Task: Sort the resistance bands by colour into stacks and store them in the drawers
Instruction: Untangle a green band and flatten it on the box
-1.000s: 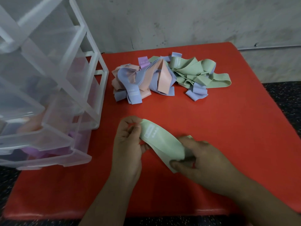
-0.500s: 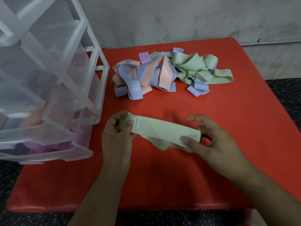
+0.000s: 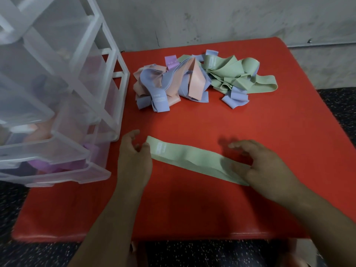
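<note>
A pale green resistance band [image 3: 192,158] lies stretched out flat across the near part of the red table [image 3: 212,122]. My left hand [image 3: 134,160] pinches its left end at the thumb, with the other fingers curled above. My right hand [image 3: 258,164] grips the band's right end, thumb on top, and hides that end. A tangled pile of bands sits at the back of the table: blue and peach ones [image 3: 169,83] on the left, green ones [image 3: 231,74] on the right. The clear plastic drawer unit [image 3: 63,105] stands at the left with its drawers pulled out.
The lower drawers [image 3: 48,164] hold purple and peach bands, seen through the plastic. A grey wall [image 3: 212,20] rises behind the table. Dark speckled floor [image 3: 342,105] shows past the right and near edges. Bare red surface lies between the pile and my hands.
My hands have moved apart and lowered, pulling the folded green band out to full length flat on the table. The pile and the drawers have not moved.
</note>
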